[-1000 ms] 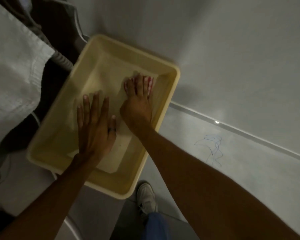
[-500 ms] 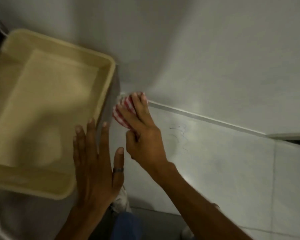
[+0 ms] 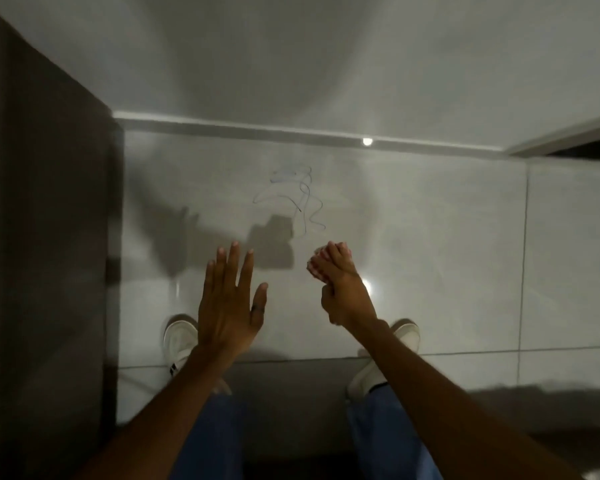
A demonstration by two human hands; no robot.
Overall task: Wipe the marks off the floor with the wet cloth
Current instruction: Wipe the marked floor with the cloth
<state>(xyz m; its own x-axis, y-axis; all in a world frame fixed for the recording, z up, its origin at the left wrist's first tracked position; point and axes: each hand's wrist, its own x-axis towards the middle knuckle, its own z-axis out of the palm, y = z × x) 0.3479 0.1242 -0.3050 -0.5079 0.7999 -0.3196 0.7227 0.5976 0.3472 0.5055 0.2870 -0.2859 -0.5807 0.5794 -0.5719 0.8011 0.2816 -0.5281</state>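
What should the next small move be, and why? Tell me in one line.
Probably lower the right hand forward and down onto the blue scribble. It grips the bunched red-and-white cloth short of the marks, which look unwiped, and the left hand is open and empty.

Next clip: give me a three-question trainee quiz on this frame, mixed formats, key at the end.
1. True or false: the cloth is already rubbing the scribble on the floor tile.
2. Which hand holds the cloth? A) left hand B) right hand
3. Fill in: the left hand is ____, fingers spread, holding nothing.

Key: 1 false, the cloth sits short of the marks, nearer the person. 2 B. 3 open.
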